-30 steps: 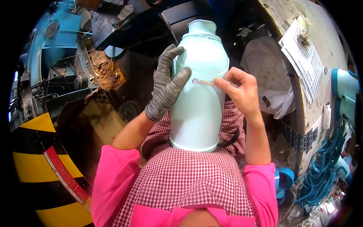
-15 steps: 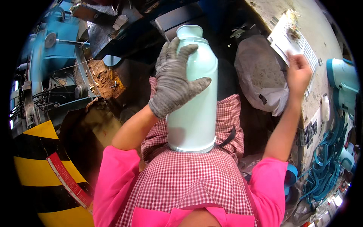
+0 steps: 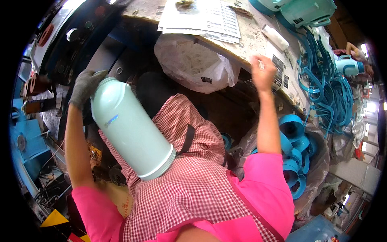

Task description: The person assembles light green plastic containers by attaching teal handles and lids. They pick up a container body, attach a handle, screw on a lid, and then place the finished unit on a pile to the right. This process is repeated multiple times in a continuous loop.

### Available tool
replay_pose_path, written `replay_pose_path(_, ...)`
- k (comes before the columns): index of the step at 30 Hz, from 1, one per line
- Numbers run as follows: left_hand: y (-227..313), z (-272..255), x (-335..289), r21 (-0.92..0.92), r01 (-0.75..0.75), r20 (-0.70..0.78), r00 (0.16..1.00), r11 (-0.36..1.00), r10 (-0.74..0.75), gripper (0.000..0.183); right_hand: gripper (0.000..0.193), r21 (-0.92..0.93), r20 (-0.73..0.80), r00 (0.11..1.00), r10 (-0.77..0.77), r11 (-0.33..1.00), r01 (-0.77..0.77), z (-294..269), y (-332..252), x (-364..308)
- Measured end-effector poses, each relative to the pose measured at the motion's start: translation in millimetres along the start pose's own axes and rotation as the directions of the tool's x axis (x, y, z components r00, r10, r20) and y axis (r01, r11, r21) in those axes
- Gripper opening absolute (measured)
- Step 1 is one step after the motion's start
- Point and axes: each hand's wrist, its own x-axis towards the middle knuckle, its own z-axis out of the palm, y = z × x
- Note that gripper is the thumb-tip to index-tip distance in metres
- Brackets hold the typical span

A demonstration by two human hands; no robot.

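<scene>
A pale green flask body (image 3: 131,125) lies tilted across my lap, its threaded end against my checked apron. Wearing a grey knitted glove, my left hand (image 3: 85,86) is closed on the flask's spout end at the upper left. A small shiny blue mark shows on the flask's side. My bare right hand (image 3: 264,72) is raised over the table edge, fingers pinched together; a tiny pale bit may be between them, too small to name. Beside that hand, black labels (image 3: 278,63) sit on the table's edge. Printed white sheets (image 3: 201,18) lie farther left on the tabletop.
Below the table edge hangs a white plastic bag (image 3: 193,62) of pale rings. Blue rings (image 3: 292,161) fill a clear bag at my right. Blue straps (image 3: 338,101) hang beyond the table, where a white bottle (image 3: 275,37) lies. Green jugs (image 3: 308,14) stand behind; machinery (image 3: 30,137) is at left.
My view has turned to the right. The flask has tilted, with its spout end now to the left, and my left hand has shifted to that end. My right hand has left the sheets.
</scene>
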Motion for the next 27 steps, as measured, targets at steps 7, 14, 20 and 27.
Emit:
replay_pose_path(7, -46.9, -11.6, -53.4, -0.962, -0.27, -0.208, 0.821, 0.04, 0.532, 0.066, 0.026, -0.036, 0.201, 0.949, 0.242, 0.97, -0.24, -62.4, 156.0, 25.1)
replay_pose_path(14, -31.2, -6.0, -35.2, -0.757, -0.172, 0.005, 0.963, 0.631, 0.268, 0.044, 0.028, 0.089, 0.191, 0.917, 0.351, 0.924, -0.372, -39.3, 200.1, 32.7)
replay_pose_path(20, -70.3, 60.6, 24.3, -0.993, -0.052, -0.009, 0.93, 0.106, 0.368, 0.025, 0.022, -0.293, 0.215, 0.965, 0.152, 0.952, -0.085, -54.5, 192.8, 18.8)
replay_pose_path(27, -113.9, 100.0, 64.5, -0.998, 0.037, 0.05, 0.936, 0.046, 0.349, 0.037, 0.006, 0.35, 0.926, 0.366, -0.092, 0.571, -0.742, 21.1, -209.5, -73.8)
